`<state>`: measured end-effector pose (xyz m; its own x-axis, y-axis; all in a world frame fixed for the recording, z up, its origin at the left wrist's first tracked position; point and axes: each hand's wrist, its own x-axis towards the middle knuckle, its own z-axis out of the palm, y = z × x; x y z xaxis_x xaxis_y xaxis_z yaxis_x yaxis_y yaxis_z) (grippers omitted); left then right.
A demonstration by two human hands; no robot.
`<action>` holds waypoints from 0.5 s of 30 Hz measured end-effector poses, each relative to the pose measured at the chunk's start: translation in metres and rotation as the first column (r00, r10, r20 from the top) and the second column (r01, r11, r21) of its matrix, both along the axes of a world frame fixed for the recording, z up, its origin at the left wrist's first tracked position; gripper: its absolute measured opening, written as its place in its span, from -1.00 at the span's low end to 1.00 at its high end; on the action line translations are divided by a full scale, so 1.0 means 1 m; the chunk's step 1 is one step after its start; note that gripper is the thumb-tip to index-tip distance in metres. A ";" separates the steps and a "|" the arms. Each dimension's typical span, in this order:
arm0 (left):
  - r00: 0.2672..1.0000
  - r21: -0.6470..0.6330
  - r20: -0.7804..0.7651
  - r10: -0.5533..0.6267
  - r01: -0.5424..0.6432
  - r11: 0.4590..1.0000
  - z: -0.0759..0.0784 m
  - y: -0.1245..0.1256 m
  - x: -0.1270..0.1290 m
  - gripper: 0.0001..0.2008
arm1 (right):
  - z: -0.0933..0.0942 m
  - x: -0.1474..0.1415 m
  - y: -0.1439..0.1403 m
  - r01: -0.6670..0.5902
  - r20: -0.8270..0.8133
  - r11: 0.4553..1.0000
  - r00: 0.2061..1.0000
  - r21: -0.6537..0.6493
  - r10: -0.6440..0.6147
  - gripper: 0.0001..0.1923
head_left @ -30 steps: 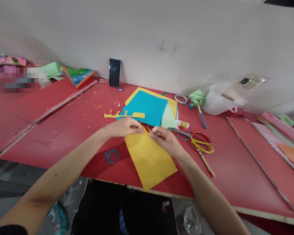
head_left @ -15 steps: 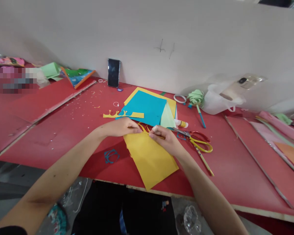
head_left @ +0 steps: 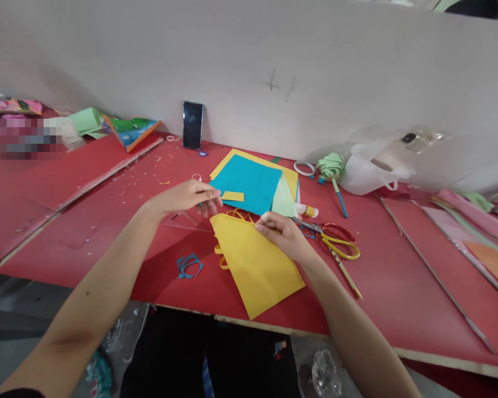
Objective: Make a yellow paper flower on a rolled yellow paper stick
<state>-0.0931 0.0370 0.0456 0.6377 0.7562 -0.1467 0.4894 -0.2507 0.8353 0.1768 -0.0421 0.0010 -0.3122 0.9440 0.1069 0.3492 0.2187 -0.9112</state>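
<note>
The rectangular yellow paper sheet (head_left: pixel 259 268) lies nearest the table's front edge, its long axis running from eleven to five o'clock. The flat, cut-out blue paper scrap (head_left: pixel 190 266) rests at its nine o'clock. The right hand (head_left: pixel 281 235) is the nearer one: its thumb and fingers pinch the sheet's far edge, and the sheet's middle lies at its seven o'clock. Scissors with red and yellow handles (head_left: pixel 326 238) lie at its three o'clock. The left hand (head_left: pixel 201 196) is unloaded, fingers loosely spread, just beyond the sheet's far left corner and apart from it; the sheet's middle lies between its four and five o'clock. Whether its fingertips touch the narrow yellow paper offcut (head_left: pixel 234 196) beside them cannot be told. Farther, at twelve o'clock, lies the flat blue paper sheet (head_left: pixel 249 179).
</note>
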 end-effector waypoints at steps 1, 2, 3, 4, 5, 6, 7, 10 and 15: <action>1.000 0.092 0.006 0.023 -0.023 0.995 -0.001 -0.002 0.004 -0.57 | 0.000 -0.001 0.000 -0.004 -0.002 1.000 1.000 0.001 0.004 -0.74; 1.000 0.171 -0.004 0.016 -0.015 0.985 -0.002 -0.005 0.010 -0.54 | -0.001 -0.002 -0.001 -0.010 -0.005 1.000 1.000 0.001 0.010 -0.74; 1.000 0.206 -0.015 -0.013 0.016 0.978 -0.004 -0.009 0.017 -0.54 | -0.001 -0.003 -0.001 -0.018 -0.007 1.000 1.000 -0.004 0.018 -0.74; 0.999 0.222 -0.011 -0.048 0.049 0.974 -0.006 -0.013 0.023 -0.55 | -0.002 -0.004 -0.001 -0.025 -0.013 1.000 1.000 -0.009 0.024 -0.75; 0.997 0.248 -0.018 -0.075 0.077 0.966 -0.009 -0.017 0.030 -0.57 | -0.002 -0.005 -0.002 -0.031 -0.017 0.999 0.999 -0.014 0.031 -0.75; 0.995 0.273 -0.034 -0.098 0.103 0.956 -0.011 -0.021 0.036 -0.59 | -0.002 -0.005 -0.002 -0.035 -0.018 0.999 0.999 -0.016 0.035 -0.75; 0.991 0.290 -0.046 -0.125 0.133 0.948 -0.014 -0.024 0.041 -0.61 | -0.003 -0.006 -0.003 -0.035 -0.019 0.999 0.999 -0.018 0.035 -0.76; 0.982 0.312 -0.033 -0.185 0.186 0.932 -0.020 -0.030 0.049 -0.69 | -0.004 -0.006 -0.003 -0.024 -0.029 0.999 0.999 -0.026 0.023 -0.78; 0.984 0.372 -0.070 -0.164 0.178 0.911 -0.023 -0.033 0.048 -0.74 | -0.008 -0.007 -0.002 -0.011 -0.027 0.998 1.000 -0.055 0.010 -0.77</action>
<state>-0.0448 0.0044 0.0229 0.7616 0.6401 0.1008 0.4392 -0.6244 0.6460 0.1694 -0.0445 -0.0067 -0.3200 0.9453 0.0635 0.3229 0.1718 -0.9307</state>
